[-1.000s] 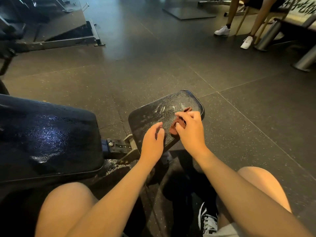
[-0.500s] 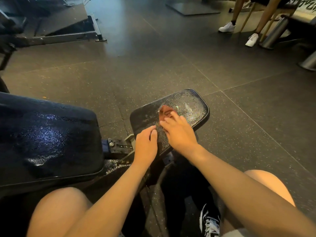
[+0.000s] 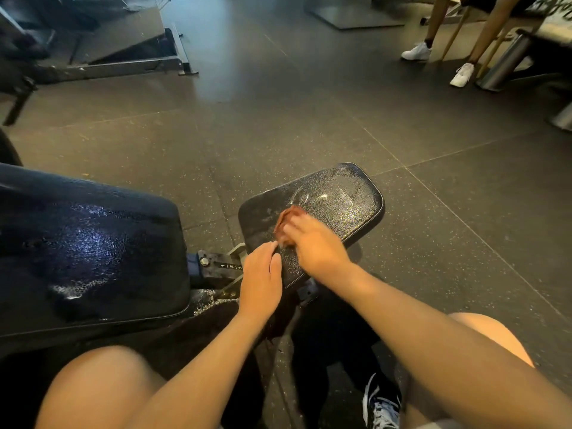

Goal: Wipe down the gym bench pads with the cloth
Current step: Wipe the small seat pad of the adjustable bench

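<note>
A small black seat pad [image 3: 340,202] of the gym bench lies in front of me, wet and streaked with droplets. On its near left part my right hand [image 3: 312,243] presses a bunched brown cloth [image 3: 286,219]; the hand is motion-blurred and covers most of the cloth. My left hand [image 3: 261,278] rests with straight fingers on the pad's near edge, beside the right hand. The large black back pad [image 3: 86,246] lies at the left, wet and glossy, with white foam near its lower edge.
A metal adjustment bracket [image 3: 223,267] with numbers joins the two pads. My knees and one sneaker [image 3: 382,407] are at the bottom. Another person's legs and white shoes [image 3: 461,74] are at the far right, by metal posts. Another bench frame [image 3: 130,65] stands far left.
My right hand has slid the cloth from the pad's right side leftward and toward me across the seat pad. My left hand stays at the pad's near edge.
</note>
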Demonstrator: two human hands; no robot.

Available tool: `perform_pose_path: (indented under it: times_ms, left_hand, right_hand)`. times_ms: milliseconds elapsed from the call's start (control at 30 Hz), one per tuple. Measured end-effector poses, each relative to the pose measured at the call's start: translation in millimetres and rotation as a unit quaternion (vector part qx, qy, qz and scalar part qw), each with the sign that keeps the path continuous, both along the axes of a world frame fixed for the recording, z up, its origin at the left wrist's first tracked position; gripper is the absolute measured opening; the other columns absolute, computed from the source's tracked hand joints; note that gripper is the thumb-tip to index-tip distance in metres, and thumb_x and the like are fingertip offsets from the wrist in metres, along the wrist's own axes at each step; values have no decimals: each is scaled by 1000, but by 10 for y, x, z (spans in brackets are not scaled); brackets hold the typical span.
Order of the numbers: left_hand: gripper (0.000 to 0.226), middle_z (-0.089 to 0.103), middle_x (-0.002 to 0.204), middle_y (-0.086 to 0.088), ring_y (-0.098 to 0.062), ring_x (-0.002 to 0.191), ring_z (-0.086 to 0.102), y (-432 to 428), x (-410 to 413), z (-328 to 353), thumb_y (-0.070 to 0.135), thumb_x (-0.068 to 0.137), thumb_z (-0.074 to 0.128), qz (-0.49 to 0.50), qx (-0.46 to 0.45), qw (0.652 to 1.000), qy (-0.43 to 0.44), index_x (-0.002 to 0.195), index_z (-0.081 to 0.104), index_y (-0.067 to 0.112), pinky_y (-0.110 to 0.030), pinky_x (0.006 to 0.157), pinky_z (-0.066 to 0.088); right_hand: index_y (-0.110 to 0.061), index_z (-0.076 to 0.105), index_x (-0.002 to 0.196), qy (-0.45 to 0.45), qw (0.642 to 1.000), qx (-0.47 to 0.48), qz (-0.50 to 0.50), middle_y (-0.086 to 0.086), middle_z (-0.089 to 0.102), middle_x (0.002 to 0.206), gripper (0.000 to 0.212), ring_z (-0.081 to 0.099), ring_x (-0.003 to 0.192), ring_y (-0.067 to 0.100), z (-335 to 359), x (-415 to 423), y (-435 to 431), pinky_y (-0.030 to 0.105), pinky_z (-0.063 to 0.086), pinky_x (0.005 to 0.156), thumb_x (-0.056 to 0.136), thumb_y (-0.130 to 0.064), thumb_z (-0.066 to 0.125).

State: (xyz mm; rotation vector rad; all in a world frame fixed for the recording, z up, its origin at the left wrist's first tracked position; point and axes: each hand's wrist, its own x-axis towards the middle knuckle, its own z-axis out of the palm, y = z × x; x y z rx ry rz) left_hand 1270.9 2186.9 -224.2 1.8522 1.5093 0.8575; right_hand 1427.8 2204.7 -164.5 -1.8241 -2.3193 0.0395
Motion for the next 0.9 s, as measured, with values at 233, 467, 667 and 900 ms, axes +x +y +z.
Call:
perform_pose_path:
  times_ms: [233,467,667,900]
  left_hand:
    - [42,48,149,-2,-15,140,37,-34,-98,7,25,109,35,37,-36,999,-3,145,51,11,-34,120,25]
    - [35,57,137,-2,-3,122,42,-86,-145,38,19,108,38,49,-34,998,-34,136,57,10,-19,110,26]
    - [47,42,156,2,-12,143,37,-87,-349,-51,27,107,43,52,-100,993,-44,152,41,16,-32,120,28]
    - [42,51,149,2,-6,135,43,-42,-371,-34,23,107,39,86,-111,987,-80,148,48,17,-15,107,24]
  right_hand:
    - [-9,41,141,-23,993,37,-105,13,42,145,49,34,140,35,-39,-15,47,48,32,114,96,-29,45]
    - [-15,60,118,-69,994,19,82,5,58,124,28,51,118,28,-146,-141,7,44,40,97,93,-27,56]
    - [-7,36,150,-20,994,0,-109,18,34,155,62,28,146,37,-176,-283,115,51,21,121,100,-44,40]
    - [-12,65,112,-43,991,9,124,4,66,112,36,60,108,26,-253,-491,-70,42,49,90,93,-28,39]
